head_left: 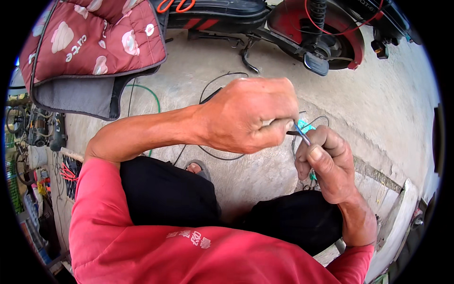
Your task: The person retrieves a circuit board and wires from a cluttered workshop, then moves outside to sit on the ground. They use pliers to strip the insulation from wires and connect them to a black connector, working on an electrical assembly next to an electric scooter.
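My left hand [250,116] is closed in a fist, knuckles up, in front of my chest. A short thin dark end sticks out past its fingers; whatever lies inside the fist is hidden. Close on its right, my right hand [328,163] pinches a thin bluish wire [301,134] between thumb and fingers. The wire's upper end reaches the left fingertips, and I cannot tell whether both hands grip it. Below them a black cable [222,157] curves in loops over the concrete floor [257,175]. A small teal piece [306,126] shows behind the fingers.
An electric scooter [217,16] with its kickstand [248,57] stands ahead. A maroon quilted cover [94,42] hangs at the upper left. A green cord [153,92] crosses the floor. Tools and red-handled items [68,173] lie at the left; a pale board [402,213] is at the right.
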{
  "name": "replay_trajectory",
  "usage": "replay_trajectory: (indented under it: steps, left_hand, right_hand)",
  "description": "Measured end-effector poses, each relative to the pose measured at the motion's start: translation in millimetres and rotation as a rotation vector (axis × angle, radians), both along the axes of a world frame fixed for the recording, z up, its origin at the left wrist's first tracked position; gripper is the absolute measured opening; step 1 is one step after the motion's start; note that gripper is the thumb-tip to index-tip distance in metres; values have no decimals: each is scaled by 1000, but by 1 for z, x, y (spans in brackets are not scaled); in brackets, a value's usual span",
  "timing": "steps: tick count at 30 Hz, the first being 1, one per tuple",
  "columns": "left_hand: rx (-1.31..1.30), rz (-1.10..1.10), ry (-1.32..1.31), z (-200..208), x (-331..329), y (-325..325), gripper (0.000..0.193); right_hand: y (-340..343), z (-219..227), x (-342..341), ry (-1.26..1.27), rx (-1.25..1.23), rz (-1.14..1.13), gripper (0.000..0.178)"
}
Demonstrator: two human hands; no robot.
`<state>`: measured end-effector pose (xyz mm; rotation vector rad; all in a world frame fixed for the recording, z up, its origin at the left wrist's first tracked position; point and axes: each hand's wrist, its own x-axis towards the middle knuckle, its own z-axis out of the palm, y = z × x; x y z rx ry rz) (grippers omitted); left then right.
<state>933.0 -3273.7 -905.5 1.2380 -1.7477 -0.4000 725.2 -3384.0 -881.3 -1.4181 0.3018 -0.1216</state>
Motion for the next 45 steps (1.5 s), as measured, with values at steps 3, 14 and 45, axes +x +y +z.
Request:
replay_trajectory:
  steps: [3, 14, 45]
  left_hand:
    - [-1, -16, 156, 5, -1, -4, 15]
    - [383, -220, 830, 20, -9, -7, 29]
    - [461, -477, 990, 14, -5, -10, 33]
  right_hand:
    - [-1, 0, -1, -3, 37, -46, 24]
    - [-3, 7, -5, -18, 201, -60, 22]
    - [-7, 12, -7, -121, 227, 6, 24]
